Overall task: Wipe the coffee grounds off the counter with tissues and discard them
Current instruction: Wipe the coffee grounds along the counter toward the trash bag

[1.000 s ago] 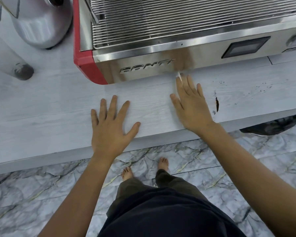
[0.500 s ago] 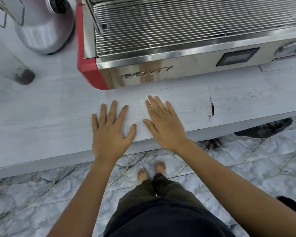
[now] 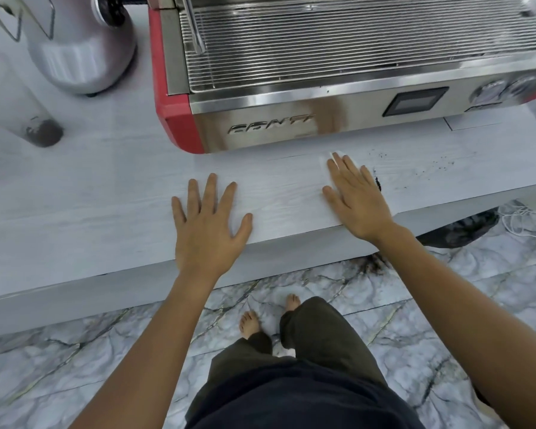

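Note:
My right hand (image 3: pixel 355 196) lies flat, fingers spread, pressing a white tissue (image 3: pixel 326 161) onto the pale wood-grain counter (image 3: pixel 112 193); only the tissue's edge shows past my fingertips. A small dark pile of coffee grounds (image 3: pixel 377 183) sits right at the hand's right edge. Loose specks of grounds (image 3: pixel 440 164) are scattered farther right. My left hand (image 3: pixel 209 222) rests flat and empty on the counter near its front edge, fingers apart.
A steel and red espresso machine (image 3: pixel 322 88) stands at the back of the counter. A silver grinder (image 3: pixel 81 54) is at the back left, with a clear tube holding grounds (image 3: pixel 42 131) beside it. Below lie a marble floor, a black bag (image 3: pixel 458 230) and white cables (image 3: pixel 529 221).
My right hand slid with the tissue to the left, then back to the right up against the pile of grounds. The left hand stayed flat in place.

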